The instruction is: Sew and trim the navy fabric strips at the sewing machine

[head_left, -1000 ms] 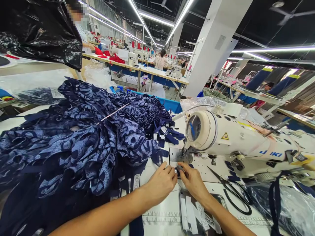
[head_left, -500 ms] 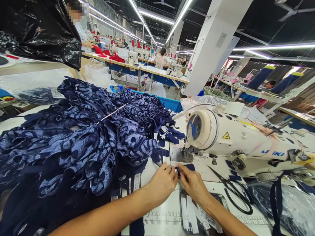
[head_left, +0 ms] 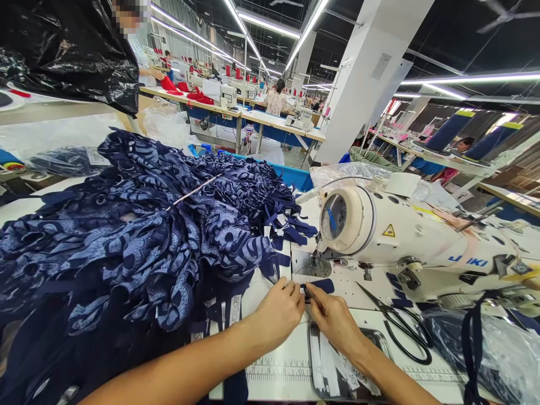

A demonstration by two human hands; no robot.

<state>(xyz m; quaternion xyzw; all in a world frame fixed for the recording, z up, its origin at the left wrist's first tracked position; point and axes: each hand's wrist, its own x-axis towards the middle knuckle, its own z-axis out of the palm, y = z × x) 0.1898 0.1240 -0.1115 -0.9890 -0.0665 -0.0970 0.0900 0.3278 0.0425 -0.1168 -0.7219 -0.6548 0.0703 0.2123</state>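
My left hand [head_left: 282,306] and my right hand [head_left: 335,318] meet just in front of the sewing machine's needle area, fingers pinched. Between their fingertips is a narrow navy fabric strip [head_left: 324,285], its flat end showing beyond my right fingers. The part inside both grips is mostly hidden. A heap of navy garments with a light blue swirl pattern [head_left: 228,236] fills the left side, its edge close to my left fingers. The white sewing machine [head_left: 405,230] stands beyond my right hand. Below my wrists sits a tray [head_left: 313,360] of white labels.
Black scissors [head_left: 407,326] lie right of my right hand, blades slightly apart. Small navy pieces [head_left: 396,289] lie under the machine arm. A plastic-wrapped bundle [head_left: 498,360] is at the lower right. A black plastic bag [head_left: 67,56] hangs upper left. People work at tables behind.
Both hands keep nearly the same place and pinch. A little more of the navy strip shows beyond my right fingers.
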